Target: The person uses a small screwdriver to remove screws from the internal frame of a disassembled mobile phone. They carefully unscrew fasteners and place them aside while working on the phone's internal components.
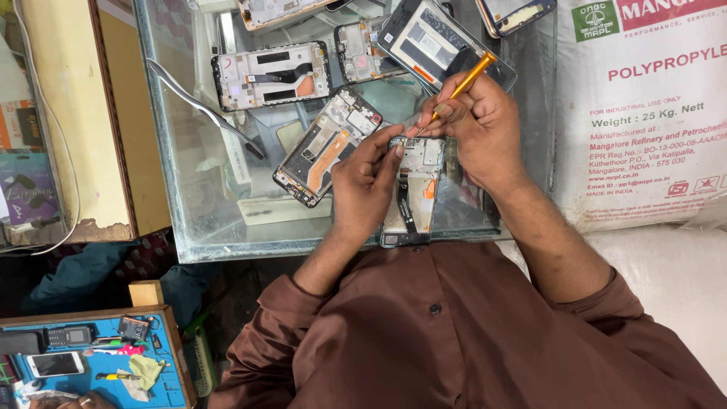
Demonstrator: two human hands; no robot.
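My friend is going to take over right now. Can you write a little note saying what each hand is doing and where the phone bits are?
Left hand: fingers pinch the top of the opened phone frame, steadying it on the glass counter.
Right hand: holds the orange screwdriver, tip at the frame's upper edge.
Done: back cover is off, insides exposed.
Left: the frame is not yet emptied of parts.
Nearby: other stripped frames and tweezers.
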